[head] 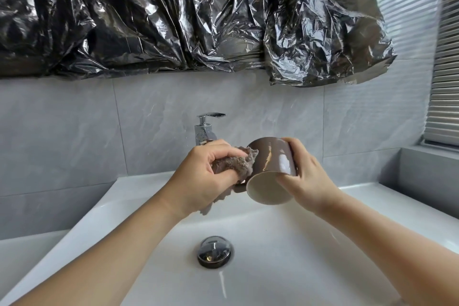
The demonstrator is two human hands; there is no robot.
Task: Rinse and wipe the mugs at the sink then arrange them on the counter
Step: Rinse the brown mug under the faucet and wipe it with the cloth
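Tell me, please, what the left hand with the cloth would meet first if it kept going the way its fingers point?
Most likely the brown mug. The left hand grips the grey cloth, and its fingers point right toward the mug's side, which the right hand holds over the sink. The cloth appears to touch the mug already; depth is unclear.

Mug [272, 159]: no lettering, brand or number can be read on the brown glazed wall or the pale base.
Cloth [236, 164]: no tag or print is seen.
Tap [205, 129], at 12 o'clock from the drain [215, 251]: no maker's mark can be made out.
Black plastic sheet [173, 15]: no writing is shown.
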